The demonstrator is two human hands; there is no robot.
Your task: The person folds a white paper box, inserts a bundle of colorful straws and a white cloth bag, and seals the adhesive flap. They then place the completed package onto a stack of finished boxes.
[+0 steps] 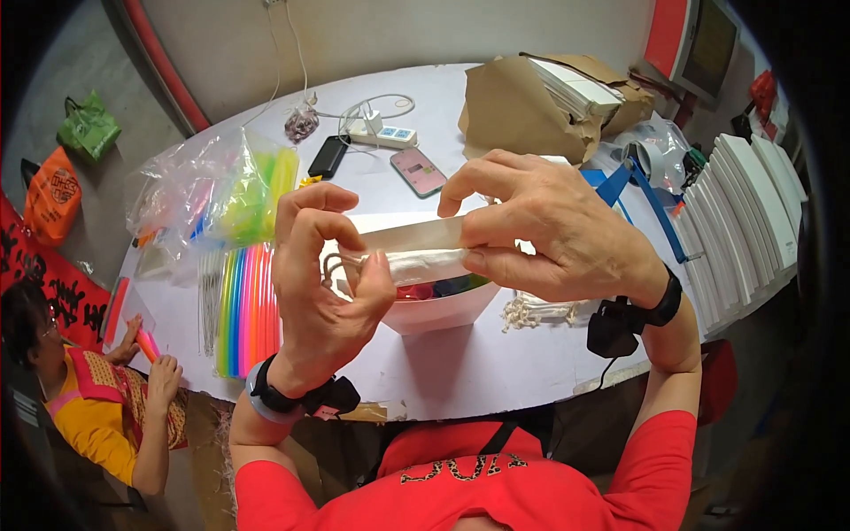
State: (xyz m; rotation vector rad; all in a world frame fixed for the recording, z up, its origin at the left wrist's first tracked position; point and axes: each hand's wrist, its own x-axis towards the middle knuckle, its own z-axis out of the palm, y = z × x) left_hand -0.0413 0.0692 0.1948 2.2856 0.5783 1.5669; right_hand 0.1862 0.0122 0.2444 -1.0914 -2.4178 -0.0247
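Observation:
A white paper bag (434,317) stands upright on the table in front of me, with red, blue and green things (450,287) showing inside its mouth. My left hand (323,288) pinches the left end of the bag's folded top edge between thumb and index finger. A thin cord loop (331,265) hangs at those fingers. With thumb and fingers, my right hand (540,230) grips the right end of the same edge. A white crinkled strip runs along this edge between the two hands. The lower part of the bag's far side is hidden.
White cords (538,311) lie right of the bag. Coloured plastic strips (250,310) and a clear plastic bag (190,186) are on the left. Behind are a phone (418,172), a power strip (390,135) and wrapped paper stock (518,106). White stacks (744,226) stand right. A co-worker (106,389) sits left.

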